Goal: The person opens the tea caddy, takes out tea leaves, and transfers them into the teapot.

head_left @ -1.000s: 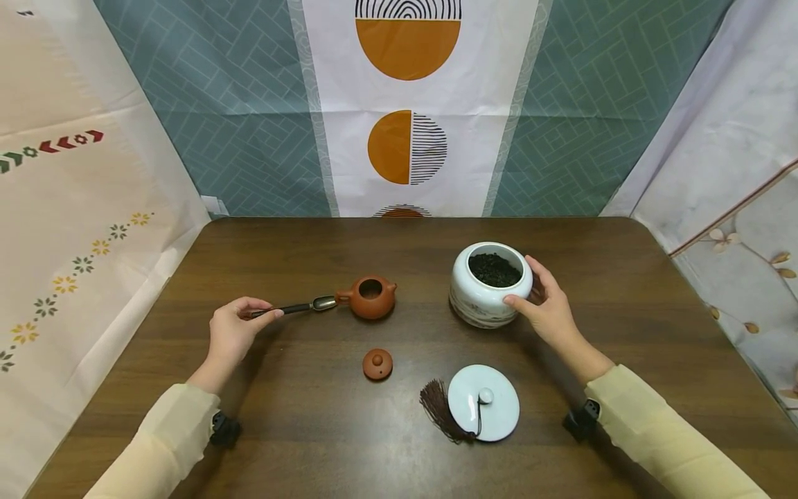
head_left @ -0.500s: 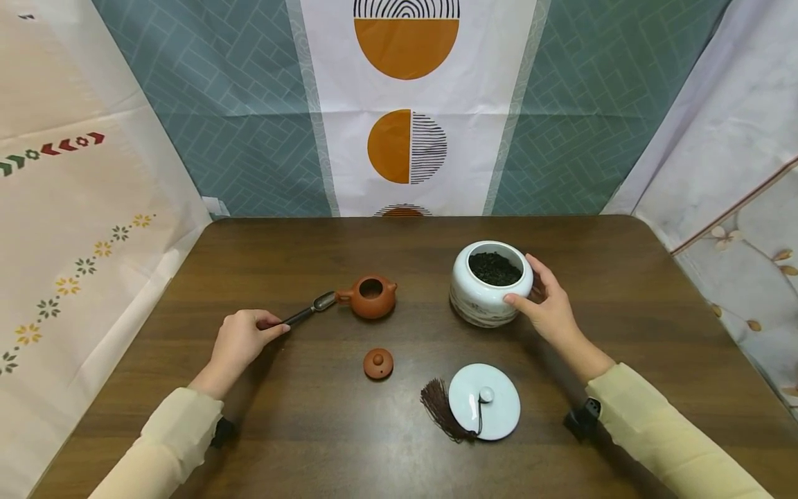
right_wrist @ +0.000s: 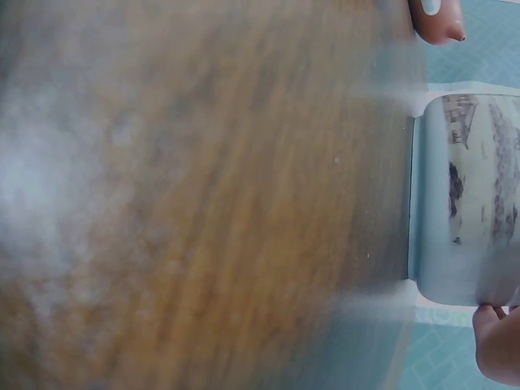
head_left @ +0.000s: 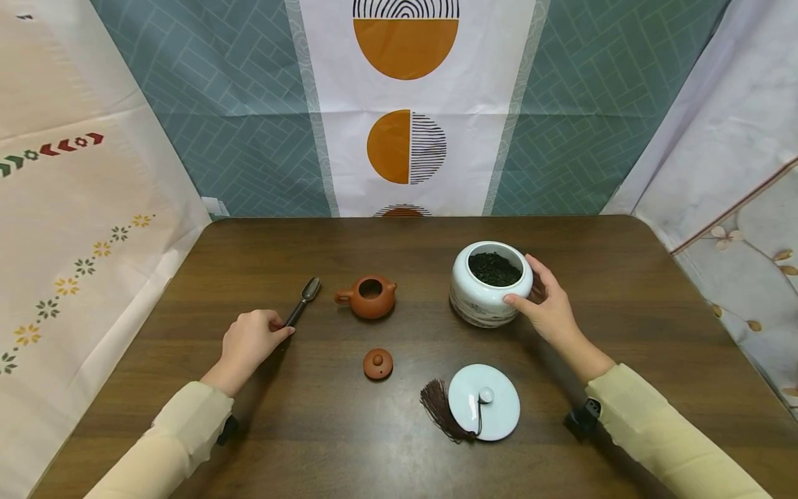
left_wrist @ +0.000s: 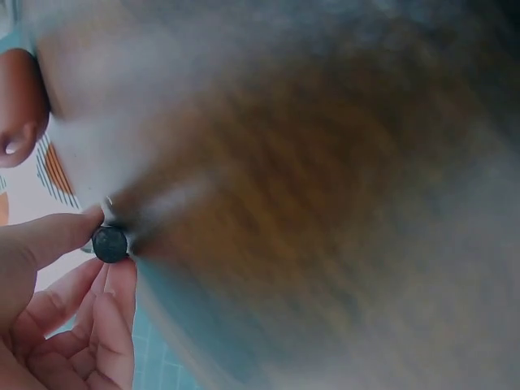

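Note:
Between thumb and fingers, my left hand (head_left: 251, 344) pinches the dark handle of a small tea scoop (head_left: 309, 290). Its metal bowl points away from me, left of the teapot. In the left wrist view the round end of the scoop's handle (left_wrist: 109, 244) shows at the fingertips. A reddish-brown clay teapot (head_left: 371, 299) stands uncovered, its handle toward the scoop. My right hand (head_left: 547, 312) holds the right side of a white porcelain tea jar (head_left: 480, 305), thumb at the near shoulder and fingers round the far side. Dark tea leaves (head_left: 494, 269) fill much of the jar.
The small clay teapot lid (head_left: 377, 364) lies in front of the teapot. Nearer me and to the right lies the white jar lid (head_left: 484, 403) with a brown tassel (head_left: 444, 412). Patterned cloths hang behind and beside the wooden table (head_left: 280, 443).
The scoop's bowl has swung away from the teapot handle, up and to the left. My left hand has moved slightly right and nearer. The right hand and jar stay put.

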{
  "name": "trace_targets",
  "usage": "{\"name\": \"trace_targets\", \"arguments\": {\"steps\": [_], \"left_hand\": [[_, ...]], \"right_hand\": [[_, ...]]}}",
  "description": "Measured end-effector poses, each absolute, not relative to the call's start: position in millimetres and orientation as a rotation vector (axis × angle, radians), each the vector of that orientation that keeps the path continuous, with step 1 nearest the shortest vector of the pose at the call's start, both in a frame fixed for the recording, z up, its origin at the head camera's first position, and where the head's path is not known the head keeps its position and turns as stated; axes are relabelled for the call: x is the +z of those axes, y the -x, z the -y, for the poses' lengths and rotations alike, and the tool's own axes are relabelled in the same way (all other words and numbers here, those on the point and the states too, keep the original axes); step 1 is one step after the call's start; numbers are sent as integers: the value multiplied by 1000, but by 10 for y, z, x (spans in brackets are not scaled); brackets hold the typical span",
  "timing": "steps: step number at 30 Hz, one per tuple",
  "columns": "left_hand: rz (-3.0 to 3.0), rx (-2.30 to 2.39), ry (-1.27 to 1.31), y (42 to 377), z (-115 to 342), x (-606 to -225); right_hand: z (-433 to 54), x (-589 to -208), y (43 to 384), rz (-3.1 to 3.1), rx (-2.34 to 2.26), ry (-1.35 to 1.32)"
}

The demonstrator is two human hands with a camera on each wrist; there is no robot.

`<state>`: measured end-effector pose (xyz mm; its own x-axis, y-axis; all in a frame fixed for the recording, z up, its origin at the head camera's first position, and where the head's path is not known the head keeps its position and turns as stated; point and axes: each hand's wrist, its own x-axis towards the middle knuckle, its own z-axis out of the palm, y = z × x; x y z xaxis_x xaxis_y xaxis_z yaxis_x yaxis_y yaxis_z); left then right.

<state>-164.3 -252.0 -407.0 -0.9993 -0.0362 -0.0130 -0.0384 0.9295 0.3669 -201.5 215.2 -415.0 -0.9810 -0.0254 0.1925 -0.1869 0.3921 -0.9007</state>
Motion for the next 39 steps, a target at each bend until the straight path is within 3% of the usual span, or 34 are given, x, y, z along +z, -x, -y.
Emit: {"name": "trace_targets", "arguments": {"steps": [23, 39], "left_hand": [[-3074, 473, 108, 1605, 2552, -4031], [-3230, 619, 27, 1551, 2539, -3602]], "right_hand": [[-2142, -3990, 2070, 2620, 1574, -304], [-2023, -3554, 2055, 2554, 1515, -400]]}}
